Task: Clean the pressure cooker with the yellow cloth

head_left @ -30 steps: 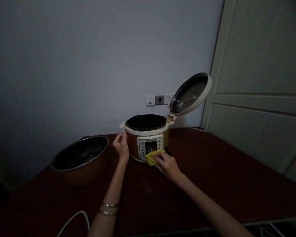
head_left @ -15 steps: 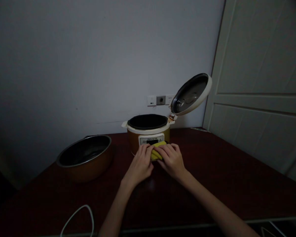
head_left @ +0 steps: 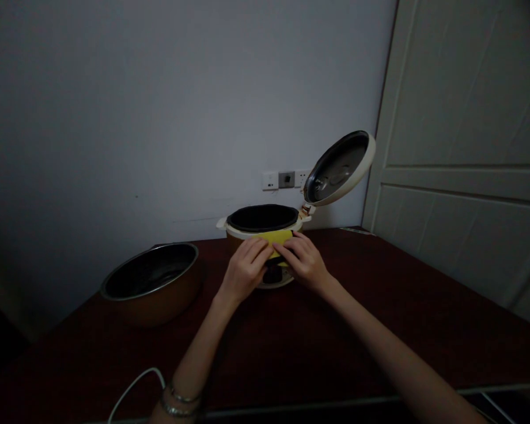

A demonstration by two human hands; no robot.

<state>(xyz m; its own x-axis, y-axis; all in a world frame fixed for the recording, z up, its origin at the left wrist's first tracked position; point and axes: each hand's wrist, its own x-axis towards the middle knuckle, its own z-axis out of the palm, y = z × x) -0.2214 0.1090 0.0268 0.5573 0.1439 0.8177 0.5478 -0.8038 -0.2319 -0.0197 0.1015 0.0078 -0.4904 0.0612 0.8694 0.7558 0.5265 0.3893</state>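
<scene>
Both hands grip a yellow cloth (head_left: 275, 237) in front of the rice cooker (head_left: 235, 237). My left hand (head_left: 246, 266) closes on the cloth's left side, and my right hand (head_left: 305, 259) has its right side pinched. The cloth and fingers cover much of the cooker's front panel; only its lower part shows below them. The cooker's lid (head_left: 342, 168) stands raised, tilted to the right on its hinge. On the left sits a round brown pot (head_left: 159, 303) with a dark inside and a metal rim.
A dark red table (head_left: 357, 330) bears everything. A white cord (head_left: 135, 386) loops at the front left edge. Behind are a pale wall with sockets (head_left: 270, 181) and, to the right, a white panelled door (head_left: 468, 235).
Both hands have risen a little with the cloth, which was bunched lower on the panel and now looks flatter and wider. Bracelets on the left wrist have come into view.
</scene>
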